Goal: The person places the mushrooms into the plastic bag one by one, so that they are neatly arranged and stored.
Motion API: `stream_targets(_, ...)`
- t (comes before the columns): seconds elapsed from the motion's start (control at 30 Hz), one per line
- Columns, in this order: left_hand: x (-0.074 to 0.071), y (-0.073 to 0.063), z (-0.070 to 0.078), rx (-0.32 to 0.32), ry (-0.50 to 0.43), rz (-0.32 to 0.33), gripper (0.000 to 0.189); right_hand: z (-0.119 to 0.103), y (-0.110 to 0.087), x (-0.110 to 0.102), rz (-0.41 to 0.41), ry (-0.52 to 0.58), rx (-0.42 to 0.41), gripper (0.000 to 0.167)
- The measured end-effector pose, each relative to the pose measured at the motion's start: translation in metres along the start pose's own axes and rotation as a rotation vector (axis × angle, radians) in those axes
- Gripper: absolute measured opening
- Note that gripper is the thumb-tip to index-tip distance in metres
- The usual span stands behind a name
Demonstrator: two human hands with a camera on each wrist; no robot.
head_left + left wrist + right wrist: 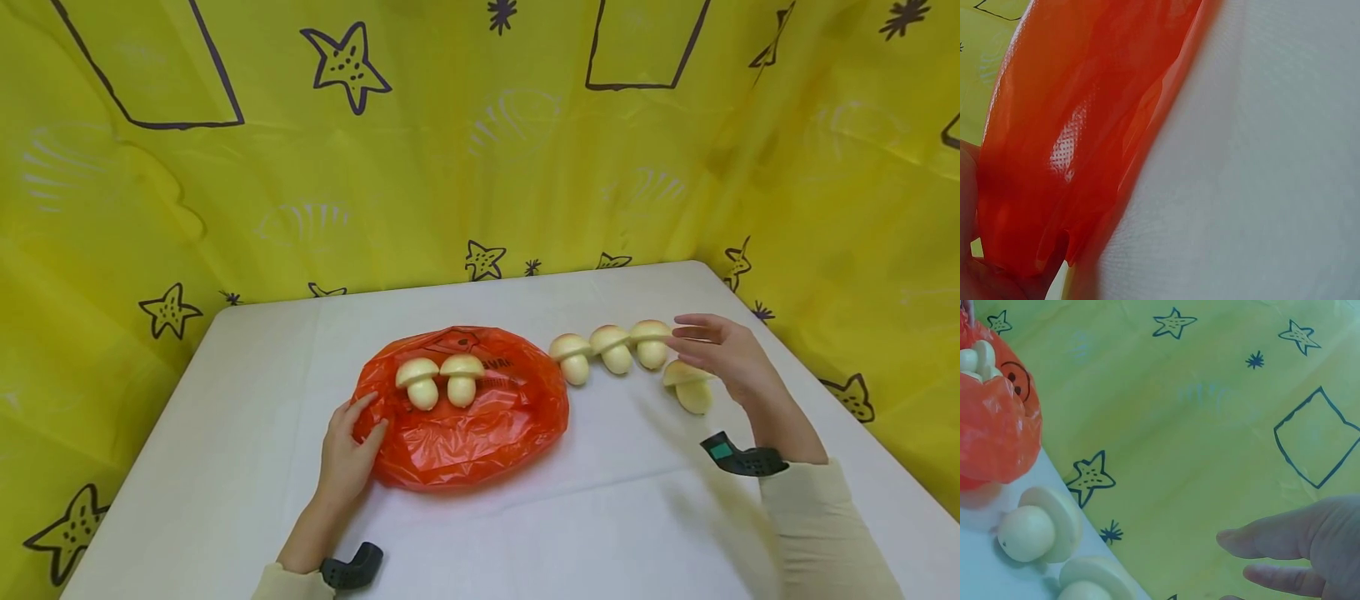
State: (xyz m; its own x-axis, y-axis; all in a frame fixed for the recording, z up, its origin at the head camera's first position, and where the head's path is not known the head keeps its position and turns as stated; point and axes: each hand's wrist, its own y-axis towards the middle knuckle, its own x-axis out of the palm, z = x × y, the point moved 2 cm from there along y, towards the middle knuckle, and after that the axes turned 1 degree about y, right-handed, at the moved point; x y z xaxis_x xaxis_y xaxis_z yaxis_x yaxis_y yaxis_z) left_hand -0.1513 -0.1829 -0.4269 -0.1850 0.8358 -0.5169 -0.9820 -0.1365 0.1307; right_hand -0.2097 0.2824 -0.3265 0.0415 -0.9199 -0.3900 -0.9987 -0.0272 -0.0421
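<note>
My left hand [349, 454] holds the left edge of a red plastic bag [465, 446], fingers and thumb curved round it. In the left wrist view the bag film [1085, 125] runs between finger and thumb. Two pale mushrooms [422, 383] lie side by side on the bag; whether they sit in its mouth I cannot tell. My right hand [731, 358] hovers at the right with fingers extended and nothing held. Just beneath it a single mushroom [688, 393] lies tilted on the table. Beside the bag stands a row of three mushrooms [613, 350], its right end close to my fingertips.
A white cloth covers the table [600, 517]. Behind and on both sides hangs a yellow curtain [420, 167] with drawn starfish, close to the table's far and side edges. Dark bands [742, 460] sit at both wrists.
</note>
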Motion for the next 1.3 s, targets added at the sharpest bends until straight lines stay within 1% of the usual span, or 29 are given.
stream_targets(0.37, 0.000, 0.000, 0.001, -0.021, -0.003, -0.006, 0.043, 0.012, 0.000, -0.011, 0.009, 0.006, 0.012, 0.062)
stream_targets(0.5, 0.000, -0.001, 0.001, -0.008, -0.004, 0.003, 0.043, 0.016, -0.001, -0.017, 0.011, -0.013, 0.024, 0.063)
stream_targets(0.63, 0.000, -0.001, 0.002, 0.017, -0.004, 0.017, 0.042, 0.021, -0.004, -0.024, 0.006, -0.044, 0.052, 0.064)
stream_targets(0.77, 0.000, -0.002, 0.002, 0.013, -0.005, 0.020, 0.042, 0.027, -0.005, -0.029, 0.002, -0.069, 0.096, 0.067)
stream_targets(1.1, 0.000, -0.001, 0.003, 0.002, -0.005, 0.011, 0.043, 0.046, -0.009, -0.035, 0.015, -0.149, 0.176, 0.073)
stream_targets(1.2, 0.000, -0.002, 0.003, 0.001, -0.003, 0.010, 0.043, 0.050, -0.008, -0.034, 0.006, -0.208, 0.180, 0.075)
stream_targets(1.3, 0.000, -0.002, 0.003, 0.001, -0.001, 0.011, 0.043, 0.053, -0.007, -0.032, -0.004, -0.281, 0.167, 0.074)
